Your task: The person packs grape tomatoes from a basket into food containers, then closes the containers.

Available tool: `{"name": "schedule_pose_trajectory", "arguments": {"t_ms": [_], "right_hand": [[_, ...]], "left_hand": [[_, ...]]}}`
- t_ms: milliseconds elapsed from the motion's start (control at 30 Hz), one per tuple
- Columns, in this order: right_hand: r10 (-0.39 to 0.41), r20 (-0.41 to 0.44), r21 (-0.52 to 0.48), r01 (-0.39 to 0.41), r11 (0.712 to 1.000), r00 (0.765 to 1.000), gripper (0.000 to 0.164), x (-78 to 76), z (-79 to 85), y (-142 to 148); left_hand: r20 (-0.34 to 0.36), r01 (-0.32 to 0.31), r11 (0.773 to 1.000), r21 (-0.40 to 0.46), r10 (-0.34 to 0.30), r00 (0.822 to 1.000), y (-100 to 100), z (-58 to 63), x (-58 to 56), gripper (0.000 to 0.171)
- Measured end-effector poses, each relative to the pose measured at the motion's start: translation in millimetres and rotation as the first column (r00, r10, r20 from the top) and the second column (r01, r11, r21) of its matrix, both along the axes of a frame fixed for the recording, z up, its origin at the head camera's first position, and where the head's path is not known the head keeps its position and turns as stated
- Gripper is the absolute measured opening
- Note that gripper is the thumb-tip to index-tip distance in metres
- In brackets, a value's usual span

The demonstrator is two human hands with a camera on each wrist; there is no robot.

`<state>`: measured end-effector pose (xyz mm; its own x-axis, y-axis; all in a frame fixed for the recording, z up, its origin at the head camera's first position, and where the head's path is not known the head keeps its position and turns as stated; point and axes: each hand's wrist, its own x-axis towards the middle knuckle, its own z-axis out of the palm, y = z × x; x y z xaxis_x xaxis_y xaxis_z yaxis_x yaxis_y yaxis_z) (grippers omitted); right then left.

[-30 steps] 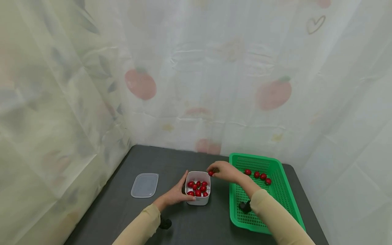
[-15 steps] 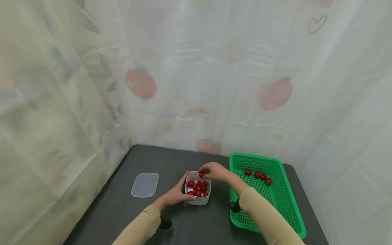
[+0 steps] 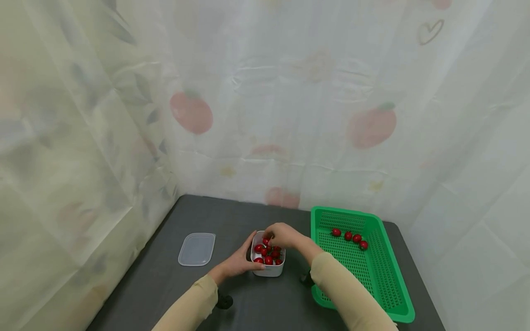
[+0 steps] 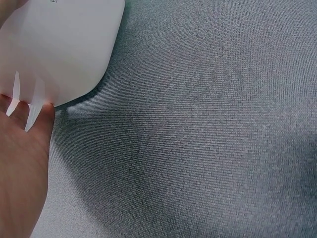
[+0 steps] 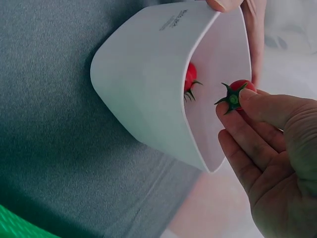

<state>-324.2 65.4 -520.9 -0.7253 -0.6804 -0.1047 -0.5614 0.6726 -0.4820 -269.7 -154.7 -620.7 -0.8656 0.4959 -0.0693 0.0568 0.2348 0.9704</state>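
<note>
My left hand (image 3: 236, 264) grips a white square container (image 3: 269, 272) from its left side, thumb across the near wall and fingers along the far left. In the left wrist view, fingertips touch the smooth wall. Between thumb and fingers, my right hand (image 5: 282, 153) pinches a red cherry tomato (image 5: 244, 87) with a green star-shaped calyx, just at the container's opening. Several cherry tomatoes (image 3: 268, 260) lie inside the container; in the right wrist view its wall hides most of them.
To the right stands a green perforated basket (image 3: 345, 210) with several cherry tomatoes (image 3: 357, 238) in a row near its back; the right forearm passes over its near left part. A clear square lid (image 3: 197, 249) lies on the dark table left of the container. Patterned curtains border the table.
The right hand has moved left with the pinched tomato, from the container's right rim to over its far part, and lowered into the opening. The left hand keeps its grip.
</note>
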Motion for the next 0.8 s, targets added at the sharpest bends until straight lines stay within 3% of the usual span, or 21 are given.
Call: {"name": "schedule_pose_trajectory", "arguments": {"t_ms": [133, 467, 800], "right_hand": [[0.002, 0.006, 0.006, -0.002, 1.000, 1.000, 0.028, -1.5, -6.1, -4], [0.013, 0.029, -0.018, -0.013, 1.000, 1.000, 0.027, 5.6, -1.0, -5], [0.006, -0.031, -0.021, -0.006, 1.000, 0.999, 0.028, 8.1, 7.4, 9]], "left_hand": [[0.009, 0.005, 1.000, 0.005, -0.005, 1.000, 0, -0.7, -1.0, 0.112], [0.003, 0.001, 0.999, -0.041, -0.001, 1.000, 0, -1.0, -2.6, 0.113], [0.000, -0.004, 0.999, -0.034, 0.004, 1.000, -1, -0.9, -0.7, 0.112]]}}
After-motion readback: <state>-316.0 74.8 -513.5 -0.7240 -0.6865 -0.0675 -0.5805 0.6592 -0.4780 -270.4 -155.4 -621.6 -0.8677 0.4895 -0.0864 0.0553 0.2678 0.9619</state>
